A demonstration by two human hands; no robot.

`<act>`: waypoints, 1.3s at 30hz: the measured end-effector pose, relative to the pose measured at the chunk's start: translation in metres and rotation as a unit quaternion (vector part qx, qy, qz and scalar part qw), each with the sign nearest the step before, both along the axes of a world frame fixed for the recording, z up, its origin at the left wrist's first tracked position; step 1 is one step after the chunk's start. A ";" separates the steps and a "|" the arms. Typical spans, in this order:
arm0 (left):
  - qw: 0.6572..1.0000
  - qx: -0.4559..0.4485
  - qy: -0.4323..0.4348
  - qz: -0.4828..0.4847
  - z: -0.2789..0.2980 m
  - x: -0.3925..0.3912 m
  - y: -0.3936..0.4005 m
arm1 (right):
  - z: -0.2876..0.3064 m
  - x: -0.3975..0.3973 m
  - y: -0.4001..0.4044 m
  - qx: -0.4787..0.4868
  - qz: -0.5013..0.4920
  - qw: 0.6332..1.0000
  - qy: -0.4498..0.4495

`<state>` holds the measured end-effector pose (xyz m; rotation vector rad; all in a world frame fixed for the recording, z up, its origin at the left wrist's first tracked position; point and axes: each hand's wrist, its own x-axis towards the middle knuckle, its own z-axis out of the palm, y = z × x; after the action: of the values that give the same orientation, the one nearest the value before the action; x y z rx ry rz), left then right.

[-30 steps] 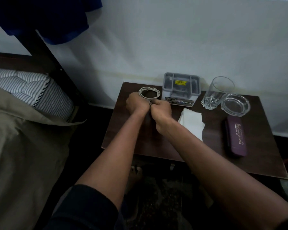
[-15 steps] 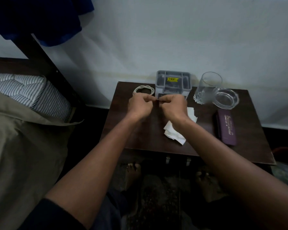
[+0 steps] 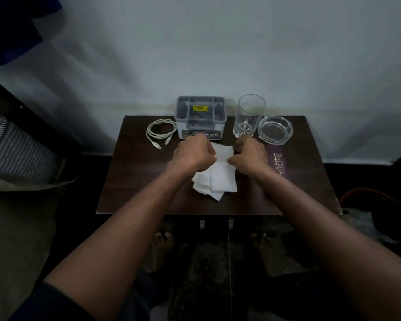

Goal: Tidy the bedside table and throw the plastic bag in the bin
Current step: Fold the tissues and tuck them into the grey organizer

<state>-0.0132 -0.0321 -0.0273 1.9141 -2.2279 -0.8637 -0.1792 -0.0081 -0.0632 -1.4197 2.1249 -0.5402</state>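
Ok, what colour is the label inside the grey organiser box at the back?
Yellow with dark print on the label, seen in the head view.

The room I'm looking into is dim, with a cold bluish cast. The wall (image 3: 218, 54) in the upper half of the frame is the brightest part, streaked with soft diagonal shadows. The lower corners sink almost to black. My wide lens bends the table (image 3: 130, 181) edges outward. My hands (image 3: 193, 155) look slightly soft, and fine detail is grainy throughout.
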 end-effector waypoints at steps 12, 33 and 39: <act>0.997 0.042 -0.038 0.048 -0.013 -0.013 -0.017 | -0.007 0.001 -0.001 0.016 -0.010 1.000 -0.016; 0.933 0.121 0.334 0.053 0.029 0.032 -0.019 | 0.041 0.009 0.001 0.070 -0.022 0.869 -0.490; 0.872 0.021 0.454 0.185 0.035 0.031 -0.025 | 0.055 0.037 -0.012 -0.082 -0.076 0.878 -0.465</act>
<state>0.0179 -0.0567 0.0076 1.3942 -1.2474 -1.3568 -0.1422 -0.0205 -0.0079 -0.7858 1.4076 -1.1979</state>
